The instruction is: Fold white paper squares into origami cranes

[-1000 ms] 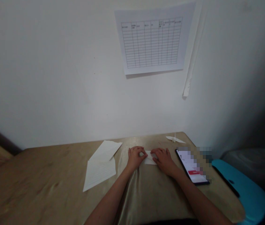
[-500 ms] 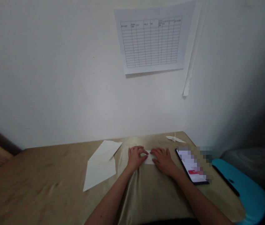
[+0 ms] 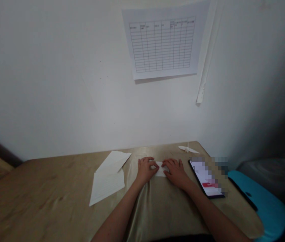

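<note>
A small folded white paper [image 3: 160, 170] lies on the tan table [image 3: 44, 195] between my two hands. My left hand [image 3: 145, 170] rests on its left end with fingers curled and the thumb and fingertips pinching the paper's edge. My right hand [image 3: 175, 171] covers the right end, fingers bent down and pressing on it. Most of the paper is hidden under the hands.
Lined white sheets [image 3: 108, 178] lie left of my hands. A finished paper crane [image 3: 188, 148] sits near the wall. A phone [image 3: 206, 181] with a lit screen lies to the right, beside a blue chair [image 3: 263, 205]. A printed table sheet [image 3: 163, 43] hangs on the wall.
The visible part of the folded paper has shrunk a little as my fingers closed in on it. The hands stay in the same place.
</note>
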Demonstrator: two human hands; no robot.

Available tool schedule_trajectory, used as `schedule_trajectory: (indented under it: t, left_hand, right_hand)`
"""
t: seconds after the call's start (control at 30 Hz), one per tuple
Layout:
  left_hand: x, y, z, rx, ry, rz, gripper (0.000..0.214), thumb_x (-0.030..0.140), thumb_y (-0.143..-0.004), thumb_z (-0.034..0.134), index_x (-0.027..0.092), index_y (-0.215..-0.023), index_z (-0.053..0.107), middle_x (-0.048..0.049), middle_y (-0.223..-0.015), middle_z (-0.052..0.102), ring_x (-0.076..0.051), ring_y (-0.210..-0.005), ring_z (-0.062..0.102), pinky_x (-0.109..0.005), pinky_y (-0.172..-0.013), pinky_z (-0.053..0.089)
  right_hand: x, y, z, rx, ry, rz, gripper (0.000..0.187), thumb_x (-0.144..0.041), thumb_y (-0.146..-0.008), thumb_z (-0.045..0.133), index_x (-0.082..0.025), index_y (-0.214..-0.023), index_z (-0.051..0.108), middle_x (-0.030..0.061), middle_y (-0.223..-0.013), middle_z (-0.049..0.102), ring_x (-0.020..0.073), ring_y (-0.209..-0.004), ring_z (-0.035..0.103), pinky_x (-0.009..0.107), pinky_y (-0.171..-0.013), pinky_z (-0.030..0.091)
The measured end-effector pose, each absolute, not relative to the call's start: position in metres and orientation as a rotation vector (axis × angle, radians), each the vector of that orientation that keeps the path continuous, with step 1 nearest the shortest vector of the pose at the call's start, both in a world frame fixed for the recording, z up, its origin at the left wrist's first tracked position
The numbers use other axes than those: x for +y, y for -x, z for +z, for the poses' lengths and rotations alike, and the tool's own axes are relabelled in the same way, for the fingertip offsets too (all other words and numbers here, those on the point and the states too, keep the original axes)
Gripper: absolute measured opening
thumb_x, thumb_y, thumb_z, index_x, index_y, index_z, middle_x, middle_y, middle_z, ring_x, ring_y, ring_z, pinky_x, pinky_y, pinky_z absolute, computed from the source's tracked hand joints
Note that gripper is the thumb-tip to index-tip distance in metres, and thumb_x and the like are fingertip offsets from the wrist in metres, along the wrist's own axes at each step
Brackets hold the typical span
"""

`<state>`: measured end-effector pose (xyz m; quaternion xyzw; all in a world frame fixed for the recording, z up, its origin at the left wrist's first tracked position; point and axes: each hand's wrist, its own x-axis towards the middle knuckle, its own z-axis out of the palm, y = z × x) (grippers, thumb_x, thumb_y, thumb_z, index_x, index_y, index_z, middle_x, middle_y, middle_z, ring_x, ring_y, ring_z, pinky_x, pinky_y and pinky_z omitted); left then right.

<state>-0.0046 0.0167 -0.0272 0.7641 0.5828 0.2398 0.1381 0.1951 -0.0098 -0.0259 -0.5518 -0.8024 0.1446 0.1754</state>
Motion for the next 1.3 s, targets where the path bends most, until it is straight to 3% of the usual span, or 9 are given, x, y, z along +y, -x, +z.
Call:
schedule_trajectory:
  t: [0.67,1.1,1.3]
  left_hand:
    - [0.0124,0.0015,-0.0243,1.697,-2.254,0.682,0.010,0.037,-0.081,0.077,0.035,-0.091,0.077,0.0021,-0.128,0.066,-0.027,-0.127,0.049,-0.052,-0.116,0.024]
    - [0.0126,0.0004,-0.0283,1.713,-2.304,0.645,0.009,0.037,-0.083,0.076,0.032,-0.089,0.075,0.0012,-0.132,0.063,-0.029,-0.130,0.047,-0.064,-0.116,0.019]
    - [0.0150,0.0023,-0.0295,1.687,-2.293,0.603,0.021,0.046,-0.075,0.082,0.034,-0.091,0.074,0.0020,-0.136,0.061,-0.031,-0.133,0.044,-0.067,-0.116,0.017]
  right_hand:
    - [-0.0100,-0.1923,-0.0310,-2.285,1.567,0.293,0.029,-0.027,-0.094,0.045,-0.030,-0.120,0.056,0.0050,-0.137,0.057,0.0279,-0.135,0.042,0.071,-0.115,0.014]
    - [-0.0095,-0.1926,-0.0326,-2.283,1.540,0.290,0.026,-0.029,-0.096,0.045,-0.029,-0.120,0.056,0.0053,-0.137,0.057,0.0284,-0.134,0.043,0.071,-0.114,0.014]
    - [-0.0097,-0.1900,-0.0314,-2.233,1.546,0.279,0.024,-0.041,-0.097,0.047,-0.030,-0.116,0.057,0.0059,-0.131,0.060,0.0289,-0.131,0.046,0.068,-0.114,0.018]
